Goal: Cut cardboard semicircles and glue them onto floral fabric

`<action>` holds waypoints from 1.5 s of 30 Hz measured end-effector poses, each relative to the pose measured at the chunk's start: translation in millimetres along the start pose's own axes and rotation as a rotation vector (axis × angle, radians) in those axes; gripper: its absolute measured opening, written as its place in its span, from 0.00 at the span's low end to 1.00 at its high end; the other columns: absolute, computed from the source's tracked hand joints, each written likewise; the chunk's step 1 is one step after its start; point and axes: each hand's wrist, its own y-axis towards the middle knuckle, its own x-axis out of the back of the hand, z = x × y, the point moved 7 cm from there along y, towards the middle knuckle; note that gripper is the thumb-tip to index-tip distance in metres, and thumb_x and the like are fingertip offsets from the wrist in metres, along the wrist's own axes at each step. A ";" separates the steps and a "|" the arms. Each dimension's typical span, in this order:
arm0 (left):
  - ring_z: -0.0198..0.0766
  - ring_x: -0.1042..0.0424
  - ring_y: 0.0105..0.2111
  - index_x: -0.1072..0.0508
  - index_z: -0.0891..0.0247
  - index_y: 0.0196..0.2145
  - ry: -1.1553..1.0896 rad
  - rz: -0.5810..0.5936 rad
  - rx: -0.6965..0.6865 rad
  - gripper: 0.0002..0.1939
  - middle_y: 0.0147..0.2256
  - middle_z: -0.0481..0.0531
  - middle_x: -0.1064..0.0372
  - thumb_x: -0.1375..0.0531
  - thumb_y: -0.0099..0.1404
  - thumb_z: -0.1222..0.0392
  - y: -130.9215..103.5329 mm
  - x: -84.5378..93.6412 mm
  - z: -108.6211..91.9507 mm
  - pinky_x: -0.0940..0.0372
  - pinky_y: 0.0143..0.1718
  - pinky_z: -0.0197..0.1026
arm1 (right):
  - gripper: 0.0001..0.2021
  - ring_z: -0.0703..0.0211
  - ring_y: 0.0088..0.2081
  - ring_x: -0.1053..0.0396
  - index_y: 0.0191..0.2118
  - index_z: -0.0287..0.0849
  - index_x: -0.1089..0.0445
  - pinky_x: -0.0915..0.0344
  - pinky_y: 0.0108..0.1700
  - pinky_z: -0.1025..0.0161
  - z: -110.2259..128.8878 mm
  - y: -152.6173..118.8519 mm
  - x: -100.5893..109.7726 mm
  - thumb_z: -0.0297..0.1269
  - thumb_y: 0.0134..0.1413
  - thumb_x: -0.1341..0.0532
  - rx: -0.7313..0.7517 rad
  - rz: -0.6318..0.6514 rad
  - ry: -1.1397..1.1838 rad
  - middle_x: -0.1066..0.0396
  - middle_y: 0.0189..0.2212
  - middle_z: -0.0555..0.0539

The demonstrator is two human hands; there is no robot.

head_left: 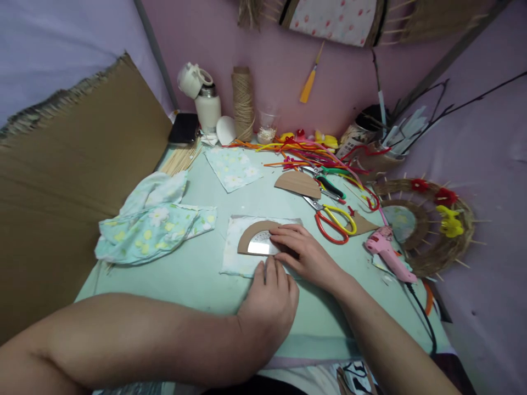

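A clear half-round protractor [260,244] lies on a half-ring of brown cardboard [247,236]. Both rest on a folded piece of pale floral cloth [231,263] on the table. My right hand [308,255] lies over the right end of the protractor and cardboard, fingers stretched out and hiding that end. My left hand [269,302] is just below, its bent, slightly parted fingertips touching the cloth near the protractor's straight edge. No object shows in it, though its palm side is hidden.
Scissors [331,224], a cardboard half-disc [297,185] and pliers [329,184] lie to the right, with a pink glue gun [391,255] beyond. Crumpled floral cloth [152,230] is at left. A bottle [208,109], twine spool [242,104] and coloured pipe cleaners [288,145] line the back.
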 end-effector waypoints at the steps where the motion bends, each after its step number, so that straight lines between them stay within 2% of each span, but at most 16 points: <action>1: 0.64 0.34 0.53 0.30 0.75 0.51 0.015 0.001 -0.012 0.19 0.52 0.76 0.33 0.51 0.67 0.64 1.2 1.2 0.4 0.39 0.50 0.66 | 0.16 0.50 0.55 0.37 0.53 0.44 0.29 0.35 0.56 0.46 -0.7 -0.3 -0.4 0.35 0.59 0.39 0.004 0.000 0.002 0.29 0.53 0.43; 3: 0.66 0.35 0.54 0.30 0.70 0.52 0.025 -0.020 -0.043 0.19 0.53 0.73 0.34 0.49 0.67 0.62 3.5 4.6 2.1 0.40 0.49 0.70 | 0.16 0.51 0.56 0.37 0.53 0.44 0.30 0.35 0.56 0.46 -1.8 -0.8 -0.8 0.35 0.60 0.40 0.022 -0.002 0.003 0.29 0.52 0.43; 7: 0.64 0.38 0.56 0.30 0.61 0.53 0.068 -0.063 -0.069 0.17 0.55 0.64 0.35 0.48 0.68 0.58 5.6 5.2 8.6 0.40 0.48 0.72 | 0.16 0.50 0.56 0.36 0.54 0.45 0.30 0.34 0.55 0.46 -3.9 -0.4 -0.9 0.34 0.62 0.43 0.049 0.001 -0.002 0.27 0.51 0.44; 13: 0.61 0.43 0.58 0.33 0.60 0.55 0.077 -0.095 -0.104 0.22 0.54 0.61 0.36 0.47 0.68 0.49 4.8 -2.1 14.5 0.39 0.48 0.74 | 0.17 0.50 0.57 0.38 0.55 0.47 0.31 0.34 0.55 0.47 -5.7 -0.6 -3.1 0.32 0.62 0.43 0.019 0.019 -0.021 0.29 0.53 0.45; 20: 0.62 0.44 0.58 0.35 0.59 0.58 0.050 -0.029 -0.142 0.25 0.56 0.62 0.37 0.46 0.67 0.46 6.7 -3.3 17.0 0.39 0.47 0.77 | 0.17 0.52 0.57 0.36 0.55 0.47 0.31 0.35 0.56 0.48 -9.1 -1.4 1.8 0.31 0.62 0.44 0.013 0.004 0.053 0.29 0.53 0.45; 23: 0.62 0.43 0.58 0.36 0.58 0.59 0.044 0.003 -0.152 0.25 0.59 0.62 0.40 0.46 0.67 0.47 7.7 -4.0 18.3 0.38 0.47 0.76 | 0.14 0.54 0.54 0.32 0.51 0.47 0.28 0.34 0.55 0.50 -24.3 -3.4 15.0 0.31 0.63 0.45 -0.085 -0.102 0.091 0.28 0.52 0.44; 27: 0.61 0.45 0.60 0.39 0.56 0.62 0.039 0.074 -0.133 0.29 0.63 0.64 0.46 0.45 0.67 0.45 10.3 -7.2 20.3 0.40 0.48 0.75 | 0.11 0.54 0.48 0.28 0.45 0.45 0.25 0.32 0.52 0.55 -42.6 -7.5 29.6 0.32 0.61 0.43 -0.220 -0.197 0.104 0.24 0.45 0.44; 30: 0.60 0.48 0.62 0.43 0.59 0.64 0.059 0.150 -0.100 0.32 0.65 0.67 0.52 0.46 0.67 0.44 12.4 -9.7 21.4 0.43 0.51 0.75 | 0.10 0.55 0.45 0.26 0.43 0.45 0.24 0.31 0.49 0.57 -46.6 -7.9 31.2 0.31 0.60 0.42 -0.242 -0.177 0.122 0.23 0.42 0.45; 34: 0.57 0.51 0.64 0.46 0.59 0.65 0.077 0.203 -0.083 0.33 0.66 0.67 0.56 0.47 0.67 0.44 12.5 -9.0 21.2 0.44 0.53 0.74 | 0.10 0.53 0.47 0.27 0.43 0.45 0.24 0.32 0.51 0.54 -46.0 -6.7 28.6 0.30 0.58 0.41 -0.218 -0.121 0.106 0.23 0.42 0.45; 45: 0.57 0.52 0.64 0.44 0.61 0.64 0.074 0.176 -0.096 0.32 0.66 0.68 0.56 0.47 0.67 0.44 12.8 -7.5 21.6 0.44 0.53 0.74 | 0.11 0.51 0.49 0.29 0.45 0.46 0.24 0.34 0.53 0.51 -41.2 -5.5 26.1 0.31 0.56 0.38 -0.125 -0.065 0.097 0.23 0.44 0.44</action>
